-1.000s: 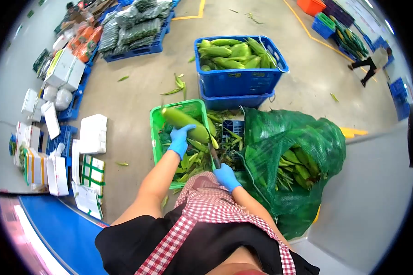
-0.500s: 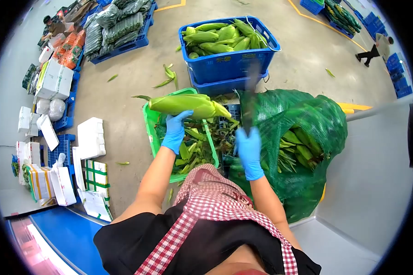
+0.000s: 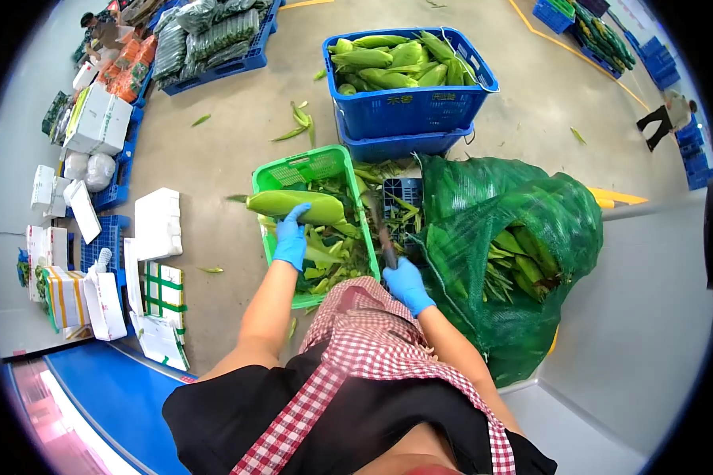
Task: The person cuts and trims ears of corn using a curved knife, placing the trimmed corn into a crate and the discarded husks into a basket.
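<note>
My left hand (image 3: 293, 236), in a blue glove, grips an ear of corn (image 3: 297, 204) in its green husk, held sideways over the green crate (image 3: 303, 162). Loose husk leaves (image 3: 322, 265) lie inside that crate. In my right hand (image 3: 409, 285), also gloved in blue, is a knife (image 3: 383, 237) with a dark handle; its blade is blurred and points away from me, to the right of the corn. Beside the right hand lies a green mesh sack (image 3: 467, 332) with unhusked corn (image 3: 523, 257) showing in its opening.
A blue crate (image 3: 420, 111) heaped with corn stands ahead on another blue crate (image 3: 404, 149). A dark blue crate (image 3: 402, 190) sits between the green crate and the sack. Foam boxes (image 3: 157, 223) line the left. A person (image 3: 667, 117) walks at far right.
My right hand has come down and left, and the knife has swung from upright to tilted left toward the crate. The corn in my left hand has dropped slightly lower and left.
</note>
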Available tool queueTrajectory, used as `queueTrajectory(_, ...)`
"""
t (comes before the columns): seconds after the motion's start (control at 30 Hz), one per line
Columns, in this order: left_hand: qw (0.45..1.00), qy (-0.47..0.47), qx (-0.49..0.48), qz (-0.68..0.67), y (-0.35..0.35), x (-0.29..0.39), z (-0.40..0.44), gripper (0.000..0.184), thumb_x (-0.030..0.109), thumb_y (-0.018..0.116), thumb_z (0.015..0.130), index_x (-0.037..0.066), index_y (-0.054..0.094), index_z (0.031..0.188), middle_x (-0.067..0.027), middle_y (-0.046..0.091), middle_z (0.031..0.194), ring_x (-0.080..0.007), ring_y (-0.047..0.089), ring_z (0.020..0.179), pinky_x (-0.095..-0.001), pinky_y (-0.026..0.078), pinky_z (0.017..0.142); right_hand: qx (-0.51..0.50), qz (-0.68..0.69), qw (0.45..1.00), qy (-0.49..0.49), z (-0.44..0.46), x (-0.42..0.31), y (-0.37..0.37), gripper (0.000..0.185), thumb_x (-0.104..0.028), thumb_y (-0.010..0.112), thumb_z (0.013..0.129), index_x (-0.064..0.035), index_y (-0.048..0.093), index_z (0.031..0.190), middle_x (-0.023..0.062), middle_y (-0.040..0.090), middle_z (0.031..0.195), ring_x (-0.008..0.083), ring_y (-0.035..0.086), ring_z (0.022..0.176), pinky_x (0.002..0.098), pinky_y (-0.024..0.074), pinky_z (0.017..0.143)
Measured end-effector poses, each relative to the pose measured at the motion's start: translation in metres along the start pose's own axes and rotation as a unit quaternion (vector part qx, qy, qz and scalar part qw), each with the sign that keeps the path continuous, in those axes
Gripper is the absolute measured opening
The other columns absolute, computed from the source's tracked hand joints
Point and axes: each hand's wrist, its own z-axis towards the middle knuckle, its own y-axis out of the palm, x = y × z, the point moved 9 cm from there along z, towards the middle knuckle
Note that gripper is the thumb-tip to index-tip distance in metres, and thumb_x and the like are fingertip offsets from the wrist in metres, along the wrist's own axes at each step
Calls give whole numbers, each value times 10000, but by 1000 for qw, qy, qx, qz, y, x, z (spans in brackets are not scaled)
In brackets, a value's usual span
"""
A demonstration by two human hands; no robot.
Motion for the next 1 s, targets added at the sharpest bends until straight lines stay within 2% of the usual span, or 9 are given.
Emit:
queueTrajectory(0.07,994,-46,-26,-93,3,0,3,349,93,720,670,52,587,989,-75,594,990,-219,545,941,-327,441,843,163,95,976,-110,-25,-69,-60,283,-262,565,815,-7,490,913,188,592,749,370,587,700,426,449,633)
queueTrajectory(0.13,988,-67,18,-139,0,-3,6,327,88,702,696,61,581,998,-80,585,1025,-227,544,953,-338,441,867,233,386,882,-135,-43,-111,-100,133,-144,543,872,-45,472,925,36,523,654,103,505,574,272,401,518)
queueTrajectory(0.2,975,-95,25,-201,14,-4,-2,330,90,696,706,58,573,1011,-83,580,1042,-234,542,966,-347,441,881,304,480,791,-227,-52,-125,-116,108,-132,524,890,-41,469,911,12,528,667,69,489,567,248,381,503)
queueTrajectory(0.3,963,-99,-2,-251,32,-14,2,354,104,695,717,64,560,1042,-91,583,1053,-244,541,990,-355,443,895,340,205,894,-207,-25,-101,-52,182,-170,509,879,1,449,890,137,591,771,227,585,642,331,474,618)
queueTrajectory(0.33,957,-105,-10,-270,42,-18,1,360,106,695,717,68,558,1047,-92,584,1054,-245,542,993,-355,444,897,131,7,990,-51,2,-72,2,303,-241,501,845,39,490,960,249,605,889,356,612,816,406,480,743)
queueTrajectory(0.4,972,-121,-58,-196,48,-37,-1,394,136,704,715,70,551,1073,-86,579,1080,-244,539,1003,-359,437,920,-168,-106,979,-46,-6,-23,79,386,-255,527,748,50,584,977,304,592,913,416,579,918,458,436,854)
queueTrajectory(0.6,973,-195,-42,-119,39,-80,-12,406,187,710,711,87,563,1076,-82,581,1096,-246,542,997,-363,457,875,-32,-111,993,25,4,0,12,331,-269,492,794,13,625,906,259,613,920,407,595,877,456,476,768)
queueTrajectory(0.77,968,-170,-54,-176,58,-51,-16,414,231,694,712,85,553,1074,-65,594,1077,-217,552,997,-352,464,867,-180,-138,970,83,-3,97,62,398,-315,488,815,34,627,944,264,601,978,415,581,907,447,458,805)
queueTrajectory(1.0,957,-204,-179,102,69,-16,-29,525,352,640,739,104,491,1177,-78,561,1132,-230,539,1042,-370,450,870,-82,425,901,25,2,-7,-14,269,-244,690,772,-32,551,865,50,585,674,130,549,527,258,432,482)
